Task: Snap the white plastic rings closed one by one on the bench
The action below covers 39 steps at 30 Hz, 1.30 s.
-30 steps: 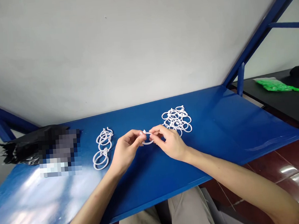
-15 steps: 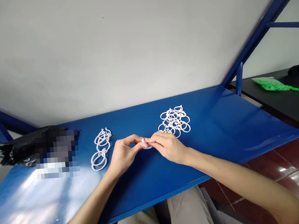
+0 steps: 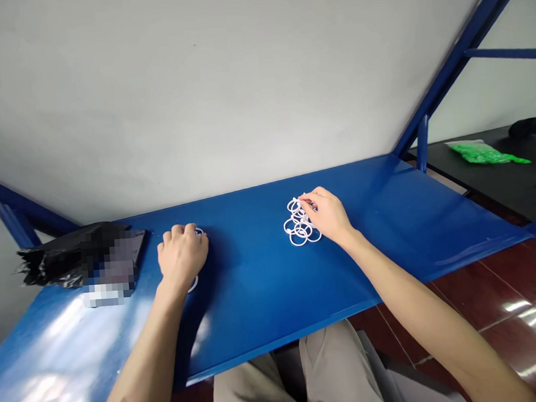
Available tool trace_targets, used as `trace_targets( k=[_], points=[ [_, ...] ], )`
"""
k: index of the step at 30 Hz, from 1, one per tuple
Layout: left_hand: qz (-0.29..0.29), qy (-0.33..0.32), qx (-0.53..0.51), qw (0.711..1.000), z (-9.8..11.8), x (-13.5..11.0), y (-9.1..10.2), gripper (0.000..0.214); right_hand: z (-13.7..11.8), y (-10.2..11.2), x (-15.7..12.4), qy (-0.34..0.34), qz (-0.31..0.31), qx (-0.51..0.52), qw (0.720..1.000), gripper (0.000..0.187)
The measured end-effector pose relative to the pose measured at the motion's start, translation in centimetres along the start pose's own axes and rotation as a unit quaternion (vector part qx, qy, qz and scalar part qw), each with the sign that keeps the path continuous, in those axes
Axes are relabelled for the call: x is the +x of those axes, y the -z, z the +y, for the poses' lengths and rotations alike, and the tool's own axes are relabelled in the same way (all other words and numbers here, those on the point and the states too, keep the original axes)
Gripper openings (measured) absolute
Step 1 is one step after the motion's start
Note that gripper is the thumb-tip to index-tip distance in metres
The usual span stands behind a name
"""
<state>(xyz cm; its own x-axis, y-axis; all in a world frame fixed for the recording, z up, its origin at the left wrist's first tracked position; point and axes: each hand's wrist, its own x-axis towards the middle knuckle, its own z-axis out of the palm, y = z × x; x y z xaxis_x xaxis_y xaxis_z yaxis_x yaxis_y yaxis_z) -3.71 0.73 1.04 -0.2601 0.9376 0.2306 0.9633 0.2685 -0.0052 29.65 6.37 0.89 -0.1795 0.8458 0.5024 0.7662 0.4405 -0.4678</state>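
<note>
White ring cluster [image 3: 301, 228], centre-right, on counter [image 3: 246, 276]: extends below right hand [image 3: 330, 214], the nearer, fingers nearly pinched at upper edge, hold unclear; left hand [image 3: 180, 255], centre-left, over other rings [image 3: 194, 285], grip hidden

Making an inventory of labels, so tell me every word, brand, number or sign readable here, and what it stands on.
No text can be read.
Dark flat item: largely pixelated, so any print there cannot be read.
Black plastic bag: no readable text.
Green packet: too small and blurred to tell.
White rings: no readable marks.
</note>
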Motion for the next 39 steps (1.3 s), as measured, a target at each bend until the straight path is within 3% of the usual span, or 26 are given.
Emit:
trace_targets(
  k=[6,19,24,29,39],
  points=[
    [-0.014,-0.026,-0.005,1.0,-0.4,0.3,-0.2,0.046,0.4,-1.0,0.0,0.01,0.001,-0.043,0.999,0.015],
    [0.009,-0.059,-0.119,0.991,-0.8,0.4,-0.1,0.031,-0.5,0.2,0.0,0.021,0.027,-0.019,0.999,0.016],
    [-0.015,-0.087,-0.046,0.995,-1.0,0.4,-0.1,0.038,-1.1,0.1,-0.3,0.045,0.034,0.005,0.998,0.017],
    [-0.024,-0.075,-0.015,0.997,-0.9,0.3,0.3,0.037,-2.0,0.1,-0.6,0.066,0.011,0.023,0.997,0.018],
    [0.087,-0.045,-0.084,0.992,0.8,-0.8,2.4,0.038,-4.0,-0.5,-1.6,0.137,-0.008,0.051,0.989,0.017]
  ],
)
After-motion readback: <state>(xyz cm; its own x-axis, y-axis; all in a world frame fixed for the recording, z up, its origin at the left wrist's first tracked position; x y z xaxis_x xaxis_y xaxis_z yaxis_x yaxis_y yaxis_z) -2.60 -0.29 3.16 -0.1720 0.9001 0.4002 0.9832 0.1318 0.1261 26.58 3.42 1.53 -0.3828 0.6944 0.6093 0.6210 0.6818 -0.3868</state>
